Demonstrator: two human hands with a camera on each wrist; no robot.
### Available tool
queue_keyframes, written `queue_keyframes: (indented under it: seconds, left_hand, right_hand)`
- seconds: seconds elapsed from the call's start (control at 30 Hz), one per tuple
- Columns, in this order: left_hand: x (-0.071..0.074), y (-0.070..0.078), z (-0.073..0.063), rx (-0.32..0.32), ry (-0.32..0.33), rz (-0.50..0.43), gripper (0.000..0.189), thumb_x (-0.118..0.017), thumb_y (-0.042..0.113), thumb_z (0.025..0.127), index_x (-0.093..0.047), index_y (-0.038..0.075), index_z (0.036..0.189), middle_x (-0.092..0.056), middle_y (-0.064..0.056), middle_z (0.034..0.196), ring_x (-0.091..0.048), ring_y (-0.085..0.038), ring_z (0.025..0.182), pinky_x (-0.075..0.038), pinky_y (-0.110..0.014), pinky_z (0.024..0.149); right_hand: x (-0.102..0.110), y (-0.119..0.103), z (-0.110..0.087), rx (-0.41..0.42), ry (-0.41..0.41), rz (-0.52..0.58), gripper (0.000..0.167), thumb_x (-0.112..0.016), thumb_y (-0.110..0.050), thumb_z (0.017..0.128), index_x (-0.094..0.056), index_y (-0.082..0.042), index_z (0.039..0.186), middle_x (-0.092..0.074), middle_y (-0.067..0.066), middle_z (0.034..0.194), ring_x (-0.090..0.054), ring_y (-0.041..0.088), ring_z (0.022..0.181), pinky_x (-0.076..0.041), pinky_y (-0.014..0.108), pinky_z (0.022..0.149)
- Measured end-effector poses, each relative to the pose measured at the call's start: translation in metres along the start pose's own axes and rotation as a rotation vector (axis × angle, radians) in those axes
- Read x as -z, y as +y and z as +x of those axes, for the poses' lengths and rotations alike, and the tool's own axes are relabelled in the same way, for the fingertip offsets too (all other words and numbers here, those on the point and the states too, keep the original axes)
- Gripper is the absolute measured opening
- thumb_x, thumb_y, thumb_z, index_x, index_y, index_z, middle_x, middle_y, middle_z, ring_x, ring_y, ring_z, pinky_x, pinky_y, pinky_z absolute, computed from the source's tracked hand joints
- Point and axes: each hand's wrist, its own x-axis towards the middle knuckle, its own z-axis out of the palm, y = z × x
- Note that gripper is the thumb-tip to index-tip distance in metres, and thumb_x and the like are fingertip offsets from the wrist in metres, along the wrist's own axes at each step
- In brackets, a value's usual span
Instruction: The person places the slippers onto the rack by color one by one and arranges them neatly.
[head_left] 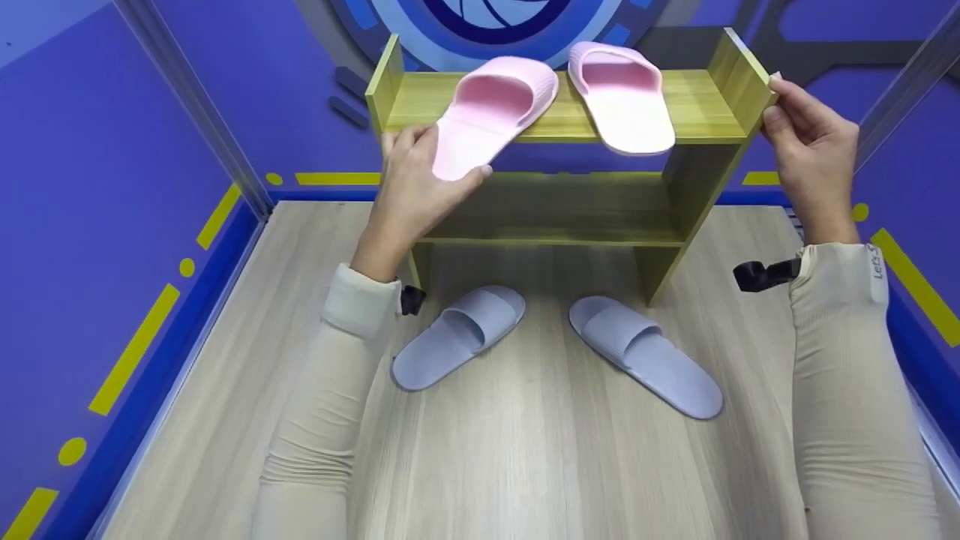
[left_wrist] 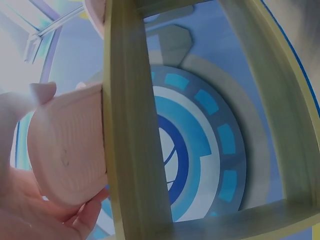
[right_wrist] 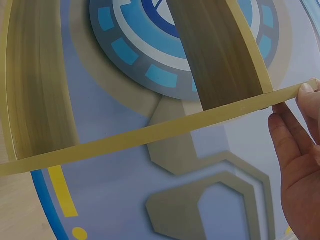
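A small wooden shoe rack [head_left: 540, 214] stands against the back wall. My left hand [head_left: 412, 169] grips the heel end of a pink slipper [head_left: 476, 139], whose toe points back over the top shelf. In the left wrist view, the ridged sole of that pink slipper [left_wrist: 70, 145] shows between thumb and fingers, against the shelf edge [left_wrist: 135, 130]. A second pink slipper [head_left: 630, 112] rests on the top shelf to the right, its heel past the front edge. With thumb and fingers, my right hand [head_left: 817, 142] holds the rack's right side panel [right_wrist: 150, 129].
Two grey slippers lie on the wood-look floor [head_left: 540, 465] before the rack: the left one [head_left: 457, 341] and the right one [head_left: 649, 356], toes toward the rack and angled inward. Blue walls [head_left: 97, 187] with yellow marks close in both sides.
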Motion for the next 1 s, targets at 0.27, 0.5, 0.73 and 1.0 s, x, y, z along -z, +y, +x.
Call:
queue_keyframes:
  seconds: [0.27, 0.5, 0.73, 1.0]
  left_hand:
    - [-0.001, 0.001, -0.002, -0.083, 0.035, -0.012, 0.076, -0.070, 0.050, 0.079, -0.053, 0.002, 0.135, -0.054, -0.015, 0.136, -0.042, -0.032, 0.115, -0.037, -0.041, 0.095]
    - [0.004, -0.003, -0.001, -0.073, -0.048, -0.087, 0.071, -0.068, 0.044, 0.081, -0.051, 0.005, 0.138, -0.050, -0.013, 0.142, -0.041, -0.030, 0.118, -0.036, -0.040, 0.097]
    - [-0.003, 0.002, 0.000, -0.050, -0.026, -0.068, 0.075, -0.070, 0.048, 0.080, -0.051, 0.004, 0.138, -0.050, -0.014, 0.142, -0.041, -0.030, 0.120, -0.037, -0.039, 0.098]
    - [-0.014, 0.012, 0.002, -0.027, -0.006, -0.062, 0.080, -0.070, 0.051, 0.080, -0.048, 0.002, 0.139, -0.049, -0.015, 0.142, -0.040, -0.030, 0.121, -0.038, -0.039, 0.101]
  right_hand:
    - [-0.004, -0.002, -0.001, 0.011, -0.017, -0.001, 0.036, -0.065, -0.002, 0.087, -0.065, 0.000, 0.122, -0.062, 0.012, 0.130, -0.066, 0.013, 0.109, -0.051, 0.016, 0.087]
    - [-0.002, -0.002, 0.000, 0.013, -0.012, -0.018, 0.036, -0.066, -0.003, 0.086, -0.065, 0.000, 0.122, -0.063, 0.012, 0.128, -0.067, 0.012, 0.107, -0.051, 0.015, 0.086]
    - [0.000, 0.001, 0.000, 0.004, -0.003, 0.049, 0.037, -0.067, -0.001, 0.085, -0.064, 0.002, 0.121, -0.063, 0.013, 0.127, -0.066, 0.014, 0.108, -0.052, 0.016, 0.086]
    - [0.001, -0.001, 0.000, -0.006, 0.000, -0.010, 0.037, -0.067, -0.003, 0.085, -0.065, -0.002, 0.122, -0.062, 0.011, 0.130, -0.065, 0.012, 0.110, -0.051, 0.015, 0.086]
